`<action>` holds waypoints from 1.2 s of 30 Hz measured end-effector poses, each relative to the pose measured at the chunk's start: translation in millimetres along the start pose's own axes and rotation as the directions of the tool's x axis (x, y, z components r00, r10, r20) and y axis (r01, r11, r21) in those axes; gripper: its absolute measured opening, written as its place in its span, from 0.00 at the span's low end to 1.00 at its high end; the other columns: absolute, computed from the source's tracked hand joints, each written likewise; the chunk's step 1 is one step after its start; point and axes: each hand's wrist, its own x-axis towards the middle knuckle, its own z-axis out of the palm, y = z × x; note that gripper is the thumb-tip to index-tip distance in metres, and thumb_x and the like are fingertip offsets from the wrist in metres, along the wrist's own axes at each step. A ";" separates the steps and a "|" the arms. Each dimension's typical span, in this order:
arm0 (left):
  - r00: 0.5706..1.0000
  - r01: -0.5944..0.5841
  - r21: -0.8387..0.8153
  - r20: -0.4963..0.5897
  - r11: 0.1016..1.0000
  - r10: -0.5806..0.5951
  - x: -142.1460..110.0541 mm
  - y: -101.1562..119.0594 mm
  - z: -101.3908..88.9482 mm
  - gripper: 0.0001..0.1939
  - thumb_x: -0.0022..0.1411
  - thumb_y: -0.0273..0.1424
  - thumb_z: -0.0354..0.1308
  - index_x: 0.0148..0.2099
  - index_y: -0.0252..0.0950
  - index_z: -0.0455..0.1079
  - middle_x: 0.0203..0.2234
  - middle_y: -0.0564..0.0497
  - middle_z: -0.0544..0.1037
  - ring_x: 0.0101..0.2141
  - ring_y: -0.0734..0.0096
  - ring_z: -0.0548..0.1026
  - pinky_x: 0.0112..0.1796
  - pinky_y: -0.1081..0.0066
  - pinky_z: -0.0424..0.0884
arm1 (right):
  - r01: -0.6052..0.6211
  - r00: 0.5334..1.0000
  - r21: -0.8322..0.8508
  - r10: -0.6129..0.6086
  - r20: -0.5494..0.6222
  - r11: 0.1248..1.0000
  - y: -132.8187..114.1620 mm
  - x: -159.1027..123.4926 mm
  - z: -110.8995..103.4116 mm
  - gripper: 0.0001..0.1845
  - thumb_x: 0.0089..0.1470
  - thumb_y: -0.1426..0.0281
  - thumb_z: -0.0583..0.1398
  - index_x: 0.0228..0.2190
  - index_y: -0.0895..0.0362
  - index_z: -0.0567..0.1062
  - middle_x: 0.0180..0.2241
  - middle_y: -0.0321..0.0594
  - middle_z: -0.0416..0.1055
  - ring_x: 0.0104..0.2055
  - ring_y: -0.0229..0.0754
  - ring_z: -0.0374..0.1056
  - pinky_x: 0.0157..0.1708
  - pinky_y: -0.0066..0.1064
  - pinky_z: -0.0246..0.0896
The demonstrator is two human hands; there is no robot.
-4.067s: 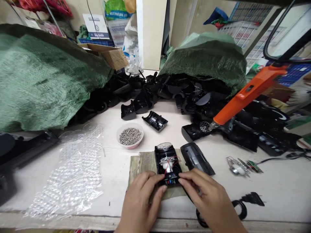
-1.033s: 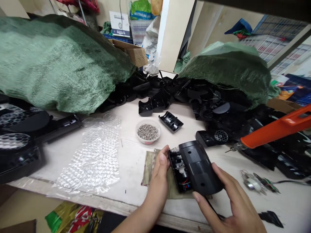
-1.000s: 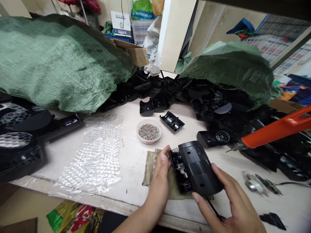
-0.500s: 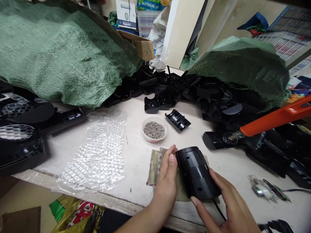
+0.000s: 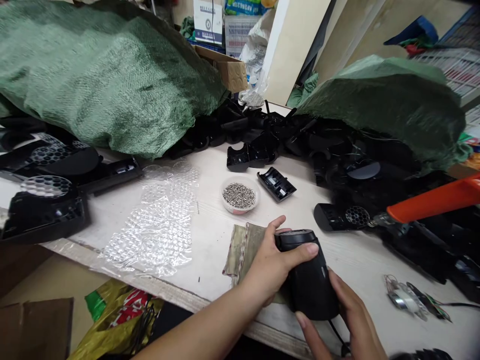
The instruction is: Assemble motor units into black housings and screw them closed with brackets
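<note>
A closed black plastic device housing (image 5: 309, 275) lies on a folded olive cloth (image 5: 245, 245) near the table's front edge. My left hand (image 5: 272, 262) wraps over its top and left side, thumb across the lid. My right hand (image 5: 345, 312) cups its lower right end from below, fingers curled against the case. A black cord (image 5: 339, 340) trails from under the housing toward me.
A small bowl of metal screws (image 5: 239, 195) and a black cover piece (image 5: 276, 184) sit just beyond. Bubble wrap (image 5: 157, 225) lies left. Black parts (image 5: 285, 140) pile under green sacks (image 5: 97, 75). An orange tool (image 5: 435, 202) hangs right. Small electronic parts (image 5: 408, 300) lie right.
The lid has gone from tilted over the open base to closed on it. My left hand has moved from the side onto the top of the housing. The view has shifted left.
</note>
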 end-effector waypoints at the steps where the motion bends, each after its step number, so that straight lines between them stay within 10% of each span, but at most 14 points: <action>1: 1.000 -0.002 -0.007 -0.010 1.000 0.002 -0.2 -0.1 1.7 0.42 0.44 0.31 0.70 0.60 0.39 0.56 0.51 0.44 0.64 0.47 0.64 0.69 0.50 0.68 0.62 | -0.005 1.000 0.001 0.005 0.001 1.000 -0.2 0.4 -0.5 0.37 0.55 0.63 0.59 0.61 0.63 0.53 0.54 0.56 0.64 0.52 0.52 0.66 0.45 0.42 0.70; 18: 0.982 0.090 -0.139 -0.154 0.986 -0.111 5.0 8.1 17.4 0.33 0.48 0.23 0.66 0.56 0.38 0.60 0.31 0.50 0.74 0.27 0.73 0.73 0.32 0.73 0.70 | -0.061 0.997 -0.134 0.055 -0.048 0.989 -17.9 4.4 20.4 0.52 0.51 0.49 0.58 0.63 0.68 0.43 0.57 0.66 0.57 0.56 0.64 0.60 0.44 0.56 0.67; 29: 0.966 0.082 -0.184 -0.228 0.979 -0.124 4.7 6.8 27.1 0.31 0.51 0.22 0.64 0.56 0.39 0.59 0.26 0.54 0.73 0.25 0.74 0.73 0.29 0.74 0.71 | -0.163 0.980 -0.068 0.153 -0.130 0.984 -27.1 9.5 21.7 0.41 0.57 0.56 0.55 0.63 0.64 0.49 0.54 0.64 0.63 0.53 0.64 0.65 0.42 0.56 0.67; 36: 0.971 0.019 -0.146 -0.232 0.989 -0.052 -7.1 -11.3 21.2 0.45 0.49 0.33 0.69 0.64 0.41 0.49 0.48 0.44 0.74 0.45 0.62 0.75 0.48 0.66 0.68 | -0.205 0.969 -0.034 0.198 -0.144 0.978 -22.2 7.3 21.2 0.40 0.56 0.56 0.56 0.62 0.60 0.50 0.55 0.59 0.63 0.53 0.60 0.65 0.44 0.51 0.68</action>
